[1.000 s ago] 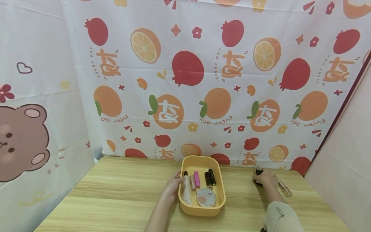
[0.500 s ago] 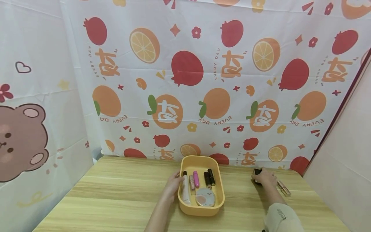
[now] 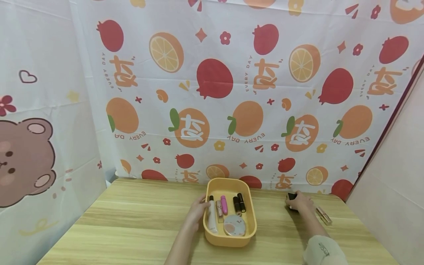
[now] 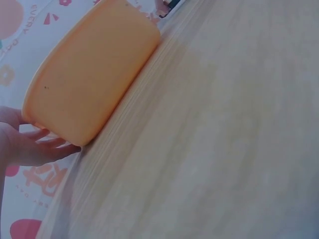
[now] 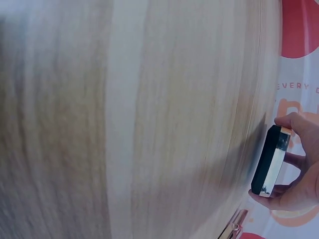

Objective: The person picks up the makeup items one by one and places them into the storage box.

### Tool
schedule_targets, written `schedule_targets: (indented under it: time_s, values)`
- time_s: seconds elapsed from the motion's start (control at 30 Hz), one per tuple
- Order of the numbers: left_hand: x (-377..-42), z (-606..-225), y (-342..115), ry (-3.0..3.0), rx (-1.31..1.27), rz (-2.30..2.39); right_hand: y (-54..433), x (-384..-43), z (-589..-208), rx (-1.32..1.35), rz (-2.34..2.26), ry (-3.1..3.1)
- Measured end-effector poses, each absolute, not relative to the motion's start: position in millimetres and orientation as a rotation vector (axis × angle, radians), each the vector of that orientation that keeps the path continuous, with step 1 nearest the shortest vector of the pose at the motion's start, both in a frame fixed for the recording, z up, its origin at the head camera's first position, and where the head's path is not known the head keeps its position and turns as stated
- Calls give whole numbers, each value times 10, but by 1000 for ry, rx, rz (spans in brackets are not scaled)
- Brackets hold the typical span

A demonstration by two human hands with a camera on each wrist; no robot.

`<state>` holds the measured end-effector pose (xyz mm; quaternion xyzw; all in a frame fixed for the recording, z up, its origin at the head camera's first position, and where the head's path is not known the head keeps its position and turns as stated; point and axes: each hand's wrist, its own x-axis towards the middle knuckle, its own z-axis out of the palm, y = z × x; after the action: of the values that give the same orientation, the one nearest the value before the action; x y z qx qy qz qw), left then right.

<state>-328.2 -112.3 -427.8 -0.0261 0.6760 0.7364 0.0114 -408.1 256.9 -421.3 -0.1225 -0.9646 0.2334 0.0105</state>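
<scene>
A yellow plastic basket [image 3: 230, 241] stands on the wooden table. My left hand [image 3: 197, 210] grips its left side, thumb over the rim and fingers along the outer wall. Inside lie a white squeeze tube [image 3: 212, 219], a clear pinkish tube [image 3: 219, 212], a pink tube [image 3: 224, 204], two short black tubes [image 3: 237, 206] and a round white compact [image 3: 235, 225]. At the right, my right hand [image 3: 303, 203] pinches a flat black case [image 5: 270, 159] with a shiny metallic edge between thumb and fingers. In the right wrist view, it is just off the table.
A slim gold-and-pink tube [image 3: 323, 215] lies on the table [image 3: 142, 221], right of my right hand. A fruit-print curtain [image 3: 212, 110] hangs along the back edge. A bear-print sheet [image 3: 26, 162] covers the left side, and a pale wall [image 3: 394, 176] stands at the right.
My right hand has shifted slightly left with the black case, which now appears tilted and a little lifted. My left hand and the basket hold their place.
</scene>
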Motion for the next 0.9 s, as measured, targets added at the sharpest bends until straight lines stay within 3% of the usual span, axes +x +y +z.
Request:
schedule_targets:
  time_s: [0.9]
  values:
    - [-3258,-4301,-1139,2073,-67,2326,2548,-4076,-4233,-305,729,-3017]
